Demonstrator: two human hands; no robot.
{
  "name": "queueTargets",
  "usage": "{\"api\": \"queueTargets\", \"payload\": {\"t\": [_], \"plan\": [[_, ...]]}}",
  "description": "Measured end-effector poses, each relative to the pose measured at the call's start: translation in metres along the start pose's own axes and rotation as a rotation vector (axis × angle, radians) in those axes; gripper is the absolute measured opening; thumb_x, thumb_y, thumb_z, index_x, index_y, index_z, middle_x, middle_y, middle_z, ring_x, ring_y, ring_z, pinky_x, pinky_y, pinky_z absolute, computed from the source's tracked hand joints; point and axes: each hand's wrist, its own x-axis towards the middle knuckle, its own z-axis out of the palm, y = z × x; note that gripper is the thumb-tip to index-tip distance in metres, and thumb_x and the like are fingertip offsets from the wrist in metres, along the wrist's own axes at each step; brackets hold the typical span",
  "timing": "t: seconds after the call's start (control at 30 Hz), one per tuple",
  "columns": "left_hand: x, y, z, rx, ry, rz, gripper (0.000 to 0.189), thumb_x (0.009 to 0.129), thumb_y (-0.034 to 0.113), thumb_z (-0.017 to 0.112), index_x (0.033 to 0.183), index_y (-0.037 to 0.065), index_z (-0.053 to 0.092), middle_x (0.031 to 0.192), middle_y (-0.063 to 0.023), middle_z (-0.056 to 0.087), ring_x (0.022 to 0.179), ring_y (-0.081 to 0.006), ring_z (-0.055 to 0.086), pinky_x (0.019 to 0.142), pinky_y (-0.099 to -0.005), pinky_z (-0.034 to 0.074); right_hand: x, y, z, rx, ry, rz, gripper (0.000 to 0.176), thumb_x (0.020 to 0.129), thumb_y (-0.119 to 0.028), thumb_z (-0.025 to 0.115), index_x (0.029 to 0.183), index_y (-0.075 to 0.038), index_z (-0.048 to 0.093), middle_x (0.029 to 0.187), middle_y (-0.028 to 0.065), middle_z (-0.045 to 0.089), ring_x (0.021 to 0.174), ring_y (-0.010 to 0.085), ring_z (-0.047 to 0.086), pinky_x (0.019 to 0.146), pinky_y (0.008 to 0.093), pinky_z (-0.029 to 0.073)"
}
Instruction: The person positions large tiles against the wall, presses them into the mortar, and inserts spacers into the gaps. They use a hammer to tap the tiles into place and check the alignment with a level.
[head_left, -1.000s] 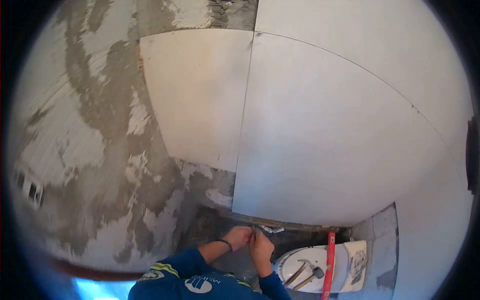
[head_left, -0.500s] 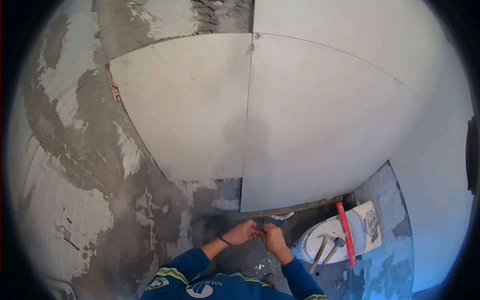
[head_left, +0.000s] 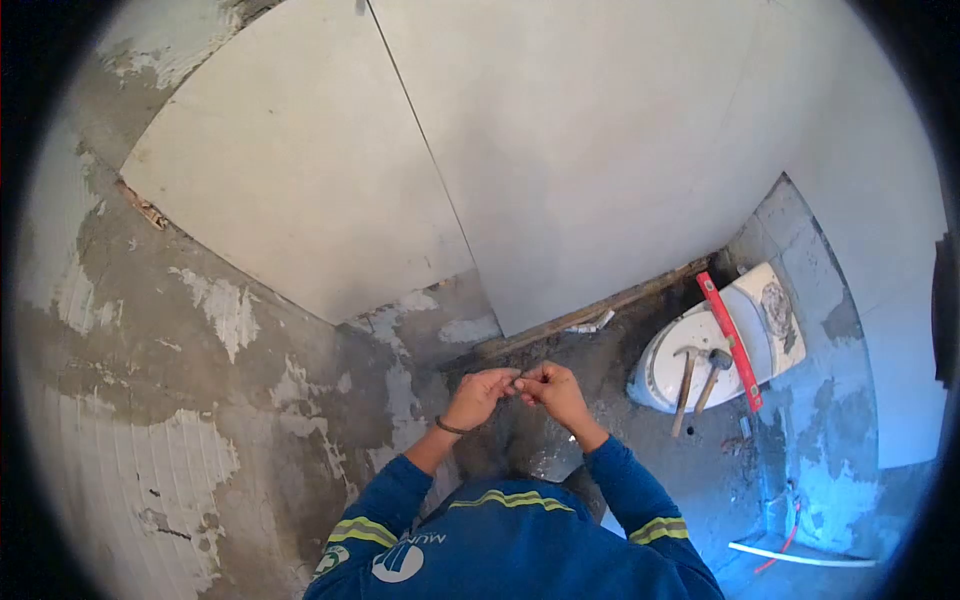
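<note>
Both hands meet in front of the body, above the dark wet floor. My left hand (head_left: 481,396), with a dark band at the wrist, has its thumb and fingers pinched together. My right hand (head_left: 552,390) is pinched too, its fingertips against those of the left. Something small and dark seems to be between the fingertips, too small to make out. Beyond the hands, small white pieces (head_left: 592,323) lie on the floor by the wall's base.
On the right stands a toilet (head_left: 660,362) with a hammer (head_left: 684,392), a mallet (head_left: 713,380) and a red level (head_left: 731,343) on it. Large pale panels (head_left: 600,150) cover the wall ahead. A white pipe (head_left: 800,556) and a red tube (head_left: 790,535) lie lower right.
The view has tilted down and turned, so the panels sit higher and the toilet further right and up. The hands remain together at the fingertips.
</note>
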Motion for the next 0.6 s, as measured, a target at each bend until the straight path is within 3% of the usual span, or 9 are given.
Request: {"api": "queueTargets", "payload": {"t": [0.1, 0.17, 0.3, 0.37, 0.4, 0.47, 0.53, 0.6], "plan": [[0.006, 0.013, -0.020, 0.226, -0.070, 0.141, 0.022, 0.094, 0.011, 0.044, 0.108, 0.002, 0.058, 0.087, -0.0143, 0.066, 0.079, -0.0281, 0.066, 0.073, -0.0364, 0.052, 0.010, 0.002, 0.009, -0.156, -0.039, -0.043, 0.018, 0.082, -0.015, 0.070, 0.080, 0.001, 0.062, 0.071, 0.0081, 0.064, 0.059, 0.0132, 0.060, 0.053, 0.0270, 0.048], [0.016, 0.018, -0.030, 0.203, -0.033, 0.074, 0.017, 0.093, 0.009, 0.044, 0.103, 0.003, 0.056, 0.085, -0.0160, 0.064, 0.081, -0.0329, 0.065, 0.071, -0.0403, 0.052, 0.021, -0.009, 0.023, -0.461, 0.046, -0.367, 0.021, 0.080, -0.019, 0.069, 0.076, 0.001, 0.063, 0.070, 0.0109, 0.063, 0.057, 0.0176, 0.059, 0.053, 0.0312, 0.047], [0.042, -0.006, -0.059, 0.495, 0.043, 0.208, 0.023, 0.092, 0.004, 0.045, 0.114, 0.004, 0.048, 0.089, -0.0184, 0.064, 0.086, -0.0373, 0.065, 0.071, -0.0412, 0.052, 0.069, -0.014, 0.045, -0.494, 0.121, -0.368, 0.025, 0.078, -0.021, 0.068, 0.071, 0.002, 0.064, 0.072, 0.0158, 0.062, 0.058, 0.0245, 0.060, 0.056, 0.0352, 0.047], [0.061, -0.010, -0.071, 0.602, 0.091, 0.266, 0.026, 0.091, 0.003, 0.047, 0.117, 0.004, 0.046, 0.090, -0.0189, 0.064, 0.086, -0.0380, 0.064, 0.071, -0.0417, 0.052, 0.096, -0.024, 0.053, -0.571, -0.010, -0.318, 0.020, 0.081, -0.021, 0.061, 0.078, -0.001, 0.061, 0.074, 0.0165, 0.063, 0.070, 0.0351, 0.062, 0.064, 0.0421, 0.048], [0.070, -0.012, -0.077, 0.593, 0.158, 0.178, 0.031, 0.090, 0.002, 0.050, 0.120, 0.004, 0.043, 0.093, -0.0177, 0.065, 0.087, -0.0344, 0.065, 0.074, -0.0395, 0.052, 0.107, -0.025, 0.062, -0.565, -0.005, -0.318, 0.020, 0.081, -0.021, 0.061, 0.078, -0.001, 0.061, 0.074, 0.0165, 0.063, 0.070, 0.0351, 0.062, 0.064, 0.0421, 0.048], [0.078, -0.011, -0.085, 0.580, 0.221, 0.089, 0.036, 0.090, 0.001, 0.052, 0.123, 0.004, 0.041, 0.096, -0.0166, 0.065, 0.088, -0.0308, 0.066, 0.076, -0.0373, 0.052, 0.131, -0.017, 0.079, -0.584, 0.390, -0.683, 0.020, 0.084, -0.022, 0.058, 0.083, -0.002, 0.059, 0.079, 0.0182, 0.062, 0.075, 0.0369, 0.061, 0.066, 0.0442, 0.047], [0.083, -0.006, -0.095, 0.254, 0.512, 0.000, 0.040, 0.091, 0.004, 0.054, 0.128, 0.001, 0.038, 0.110, -0.0155, 0.062, 0.094, -0.0223, 0.064, 0.082, -0.0336, 0.051, 0.152, -0.018, 0.082, -0.592, 0.453, -0.674, 0.020, 0.085, -0.023, 0.057, 0.085, -0.003, 0.059, 0.081, 0.0185, 0.062, 0.076, 0.0376, 0.060, 0.066, 0.0451, 0.047], [0.076, -0.032, -0.103, 0.112, 0.522, 0.038, 0.043, 0.091, 0.008, 0.055, 0.130, -0.001, 0.038, 0.115, -0.0161, 0.060, 0.096, -0.0208, 0.062, 0.081, -0.0330, 0.050, 0.170, -0.017, 0.085, -0.600, 0.514, -0.664, 0.020, 0.086, -0.024, 0.056, 0.087, -0.004, 0.058, 0.082, 0.0188, 0.061, 0.077, 0.0383, 0.059, 0.066, 0.0461, 0.046]]}}
